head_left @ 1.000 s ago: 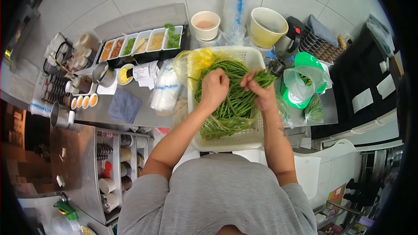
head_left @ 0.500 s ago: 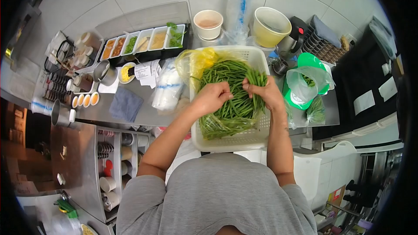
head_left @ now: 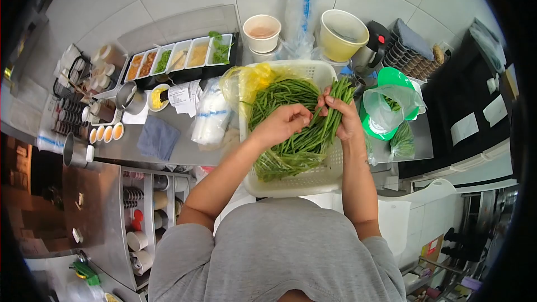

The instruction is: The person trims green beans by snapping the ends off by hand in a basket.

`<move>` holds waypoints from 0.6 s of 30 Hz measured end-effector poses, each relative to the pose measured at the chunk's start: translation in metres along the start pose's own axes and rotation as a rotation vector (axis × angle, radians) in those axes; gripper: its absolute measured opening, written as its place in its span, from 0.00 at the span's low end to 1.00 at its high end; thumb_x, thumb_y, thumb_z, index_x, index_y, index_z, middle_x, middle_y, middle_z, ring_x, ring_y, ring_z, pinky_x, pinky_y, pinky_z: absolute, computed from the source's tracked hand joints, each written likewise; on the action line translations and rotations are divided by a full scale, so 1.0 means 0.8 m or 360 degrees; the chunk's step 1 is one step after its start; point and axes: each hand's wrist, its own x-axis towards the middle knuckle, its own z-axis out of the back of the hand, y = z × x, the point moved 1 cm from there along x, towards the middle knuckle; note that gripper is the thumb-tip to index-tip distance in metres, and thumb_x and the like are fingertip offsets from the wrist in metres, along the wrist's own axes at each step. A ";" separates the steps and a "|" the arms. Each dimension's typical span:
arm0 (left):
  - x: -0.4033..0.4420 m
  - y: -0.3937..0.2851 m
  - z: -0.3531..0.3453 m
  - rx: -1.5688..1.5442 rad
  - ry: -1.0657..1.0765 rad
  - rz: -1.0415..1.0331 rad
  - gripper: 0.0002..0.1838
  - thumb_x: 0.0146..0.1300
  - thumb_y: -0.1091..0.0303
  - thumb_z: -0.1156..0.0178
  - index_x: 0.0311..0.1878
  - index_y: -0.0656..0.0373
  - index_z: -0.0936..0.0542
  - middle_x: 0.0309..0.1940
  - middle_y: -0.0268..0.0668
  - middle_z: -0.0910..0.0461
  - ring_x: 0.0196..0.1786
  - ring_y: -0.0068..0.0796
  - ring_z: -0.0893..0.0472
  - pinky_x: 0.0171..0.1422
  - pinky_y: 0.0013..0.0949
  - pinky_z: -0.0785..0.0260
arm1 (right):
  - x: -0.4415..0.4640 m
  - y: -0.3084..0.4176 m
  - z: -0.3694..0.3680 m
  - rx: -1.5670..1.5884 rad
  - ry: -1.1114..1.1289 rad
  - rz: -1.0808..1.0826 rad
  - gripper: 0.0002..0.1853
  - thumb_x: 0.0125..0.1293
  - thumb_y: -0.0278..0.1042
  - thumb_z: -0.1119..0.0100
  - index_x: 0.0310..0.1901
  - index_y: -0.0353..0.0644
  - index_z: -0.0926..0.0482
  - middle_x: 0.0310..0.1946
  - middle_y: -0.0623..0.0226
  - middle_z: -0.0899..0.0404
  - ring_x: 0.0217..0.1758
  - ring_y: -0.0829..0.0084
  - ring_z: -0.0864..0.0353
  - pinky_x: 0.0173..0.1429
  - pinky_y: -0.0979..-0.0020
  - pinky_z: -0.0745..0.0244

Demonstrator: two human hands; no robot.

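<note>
A white perforated basket [head_left: 330,182] holds a large heap of long green beans [head_left: 285,92], with clear and yellow plastic [head_left: 254,78] along its left side. Over the right part of the heap, my right hand [head_left: 345,117] is closed around a bunch of beans [head_left: 340,92] that stands up above its fingers. My left hand [head_left: 285,126] hovers over the middle of the heap, its fingers curled together close to the bunch; whatever lies between its fingertips is too small to make out.
Behind the basket are a white tub [head_left: 262,31] and a yellowish bucket [head_left: 342,39]. Food trays [head_left: 198,53], a blue cloth [head_left: 158,137] and plastic bags [head_left: 212,114] lie left. A green container [head_left: 386,128] and bagged greens [head_left: 403,142] are right.
My left hand has moved right, closer to the bunch. My right hand still grips beans, which now stand more upright. The whole view has shifted slightly left.
</note>
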 end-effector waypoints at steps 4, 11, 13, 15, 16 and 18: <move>-0.001 0.010 -0.011 0.0031 -0.0098 0.0050 0.05 0.67 0.68 0.45 0.38 0.59 0.24 0.26 0.26 0.26 0.28 0.14 0.31 0.33 0.21 0.38 | 0.003 -0.002 0.008 0.0142 0.0045 0.0103 0.10 0.58 0.28 0.39 0.40 0.42 0.28 0.30 0.65 0.25 0.28 0.76 0.28 0.40 0.71 0.29; 0.009 0.006 0.007 0.0466 -0.0789 -0.0211 0.02 0.61 0.74 0.45 0.34 0.62 0.25 0.25 0.33 0.26 0.29 0.28 0.27 0.35 0.30 0.34 | -0.006 0.003 -0.013 0.0100 0.0509 0.0294 0.09 0.55 0.29 0.36 0.34 0.40 0.27 0.24 0.65 0.28 0.31 0.69 0.28 0.42 0.70 0.34; 0.015 0.009 0.026 0.1078 -0.1002 -0.0542 0.03 0.57 0.78 0.46 0.35 0.66 0.26 0.29 0.42 0.25 0.35 0.43 0.23 0.41 0.39 0.31 | -0.004 0.001 -0.014 0.0044 0.0292 0.0238 0.08 0.55 0.28 0.36 0.33 0.39 0.27 0.23 0.66 0.27 0.30 0.71 0.28 0.39 0.71 0.34; 0.011 0.014 0.031 0.1082 -0.0636 -0.0572 0.02 0.58 0.78 0.47 0.34 0.64 0.26 0.30 0.43 0.26 0.37 0.44 0.24 0.42 0.40 0.32 | -0.003 0.004 -0.011 -0.0127 0.0088 0.0132 0.08 0.54 0.26 0.36 0.33 0.38 0.26 0.24 0.66 0.26 0.28 0.73 0.27 0.35 0.73 0.33; 0.009 0.014 0.032 0.1080 -0.0455 -0.0583 0.02 0.58 0.78 0.47 0.34 0.64 0.25 0.31 0.43 0.26 0.39 0.45 0.25 0.43 0.41 0.32 | -0.003 0.007 -0.009 -0.0267 -0.0005 0.0045 0.07 0.54 0.25 0.36 0.33 0.37 0.25 0.24 0.67 0.25 0.28 0.75 0.27 0.34 0.73 0.33; 0.010 0.021 0.035 0.1413 -0.0248 -0.0466 0.05 0.55 0.80 0.47 0.35 0.63 0.25 0.34 0.43 0.27 0.42 0.45 0.25 0.46 0.42 0.32 | -0.002 0.006 -0.009 -0.0499 -0.0106 -0.0085 0.07 0.53 0.23 0.35 0.34 0.35 0.23 0.26 0.67 0.23 0.26 0.77 0.26 0.30 0.75 0.32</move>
